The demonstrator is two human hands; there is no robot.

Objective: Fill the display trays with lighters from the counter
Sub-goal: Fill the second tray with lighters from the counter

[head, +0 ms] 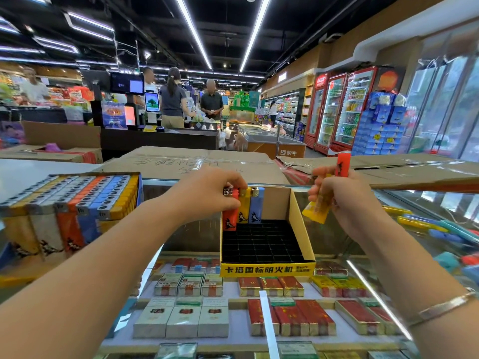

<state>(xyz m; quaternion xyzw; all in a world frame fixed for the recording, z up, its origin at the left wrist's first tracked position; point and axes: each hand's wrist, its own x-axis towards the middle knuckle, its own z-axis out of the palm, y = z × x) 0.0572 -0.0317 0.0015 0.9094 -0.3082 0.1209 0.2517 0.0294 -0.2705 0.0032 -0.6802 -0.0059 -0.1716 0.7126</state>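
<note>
Mostly glass counter (324, 203) w/ display tray (267, 268), supermarket bkgd, prob. checkout.

Glossy plastic lighters (243, 207), cardboard tray (298, 218)

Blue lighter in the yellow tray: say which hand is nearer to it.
Left. The left hand grips the red lighter in the same back row, one slot away from the blue lighter. The right hand holds lighters above the counter, off the tray's right side.
</note>
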